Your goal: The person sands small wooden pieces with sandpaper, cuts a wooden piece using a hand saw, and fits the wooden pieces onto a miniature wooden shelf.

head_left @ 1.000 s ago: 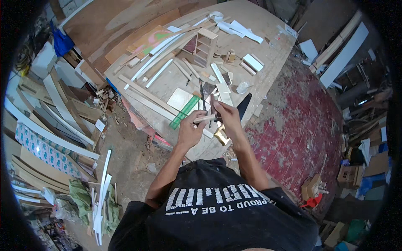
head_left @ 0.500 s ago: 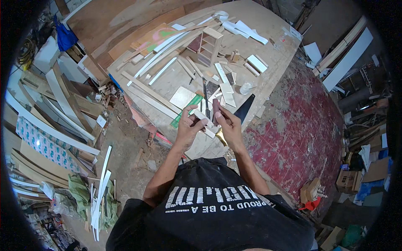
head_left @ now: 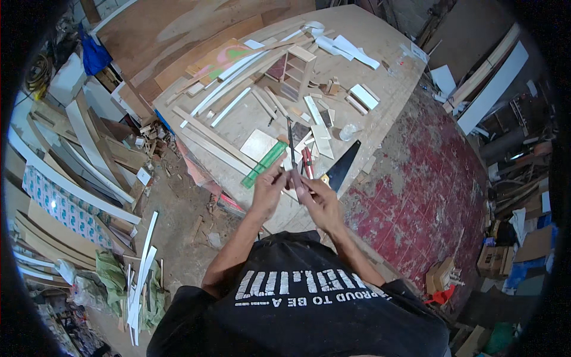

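Observation:
Both my hands meet over the near part of the workbench. My left hand is closed round a small pale wooden block, mostly hidden by the fingers. In my right hand is a reddish-brown strip resembling folded sandpaper, pinched between thumb and fingers and held against or very near the block; exact contact is hidden. A translucent green bar lies just beyond my left hand. Red-handled pliers and a black-bladed handsaw lie beyond my right hand.
A small wooden shelf unit stands farther back among wooden strips and offcuts. A clear plastic cup sits right of centre. Long boards lean at the left; a cardboard box lies on the red floor at right.
My hands have come together, bringing the reddish-brown strip down and left to the pale block. The pliers and the saw's handle now show more.

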Demonstrator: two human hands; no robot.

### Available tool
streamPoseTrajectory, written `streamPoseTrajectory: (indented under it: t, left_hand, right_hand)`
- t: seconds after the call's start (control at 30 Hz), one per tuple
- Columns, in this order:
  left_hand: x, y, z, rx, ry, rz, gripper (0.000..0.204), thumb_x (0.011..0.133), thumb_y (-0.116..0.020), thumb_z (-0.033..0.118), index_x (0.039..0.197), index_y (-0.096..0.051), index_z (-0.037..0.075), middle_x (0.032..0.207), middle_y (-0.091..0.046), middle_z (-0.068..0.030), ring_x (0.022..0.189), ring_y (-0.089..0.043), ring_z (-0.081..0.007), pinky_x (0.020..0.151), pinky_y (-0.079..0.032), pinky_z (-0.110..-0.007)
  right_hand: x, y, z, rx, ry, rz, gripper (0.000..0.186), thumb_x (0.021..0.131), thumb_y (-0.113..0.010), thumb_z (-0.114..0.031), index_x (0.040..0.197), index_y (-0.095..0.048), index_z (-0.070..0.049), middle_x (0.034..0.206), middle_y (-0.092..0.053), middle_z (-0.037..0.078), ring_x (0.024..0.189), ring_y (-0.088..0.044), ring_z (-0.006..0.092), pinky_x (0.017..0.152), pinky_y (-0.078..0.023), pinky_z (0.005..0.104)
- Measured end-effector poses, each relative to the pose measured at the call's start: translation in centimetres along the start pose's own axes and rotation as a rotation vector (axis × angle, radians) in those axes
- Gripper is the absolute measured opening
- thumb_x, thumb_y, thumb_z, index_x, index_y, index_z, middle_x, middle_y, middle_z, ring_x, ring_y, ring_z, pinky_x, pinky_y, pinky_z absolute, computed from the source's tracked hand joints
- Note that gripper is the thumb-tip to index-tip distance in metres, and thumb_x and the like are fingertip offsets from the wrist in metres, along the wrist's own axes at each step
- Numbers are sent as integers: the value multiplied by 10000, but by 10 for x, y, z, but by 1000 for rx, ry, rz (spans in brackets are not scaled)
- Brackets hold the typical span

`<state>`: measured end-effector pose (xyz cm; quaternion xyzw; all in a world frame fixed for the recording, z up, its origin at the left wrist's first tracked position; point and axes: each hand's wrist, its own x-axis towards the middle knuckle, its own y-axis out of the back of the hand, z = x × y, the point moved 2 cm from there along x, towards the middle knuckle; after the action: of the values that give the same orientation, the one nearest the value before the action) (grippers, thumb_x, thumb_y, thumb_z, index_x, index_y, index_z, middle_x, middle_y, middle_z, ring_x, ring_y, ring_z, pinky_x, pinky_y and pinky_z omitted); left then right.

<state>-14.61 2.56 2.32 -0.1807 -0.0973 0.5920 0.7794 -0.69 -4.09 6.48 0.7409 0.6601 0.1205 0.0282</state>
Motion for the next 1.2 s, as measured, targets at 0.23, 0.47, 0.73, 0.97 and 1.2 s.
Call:
streamPoseTrajectory:
  t: [0.23,0.47,0.73,0.97,1.2]
  left_hand:
    - [3,-12,2,13,-26,-62,522,977,-549,5,1479,-407,24,899,-581,19,776,-528,-54,723,-470,-220]
    - [0,-19,-3,163,-18,-158,528,962,-609,58,1464,-446,50,895,-570,30,772,-534,-63,725,-480,-231]
    - [9,-7,10,178,-26,48,443,942,-633,50,1369,-535,-12,1002,-681,-32,810,-621,-91,754,-521,-248]
    - [9,-12,11,-108,57,79,377,948,-653,97,1309,-598,3,1052,-688,-42,772,-613,-76,689,-522,-233]
    - [20,-8,5,-287,135,-29,288,960,-629,108,1228,-637,5,1064,-679,-27,812,-617,-93,690,-493,-251]
  right_hand:
    - [35,5,7,-288,288,95,316,955,-639,-170,1180,-644,51,996,-657,121,787,-644,147,660,-506,258]
    - [71,17,16,-179,92,231,331,952,-643,-180,1197,-652,43,993,-659,110,830,-588,127,722,-477,261]
    - [35,-6,12,247,42,131,328,967,-629,-126,1244,-616,49,1038,-630,65,873,-596,104,737,-474,238]
    - [42,-3,19,143,-40,128,354,944,-642,-161,1250,-631,15,1064,-650,100,899,-605,137,747,-475,263]
    - [40,-3,18,28,128,129,355,946,-638,-134,1265,-619,20,1069,-623,99,907,-573,131,762,-454,256]
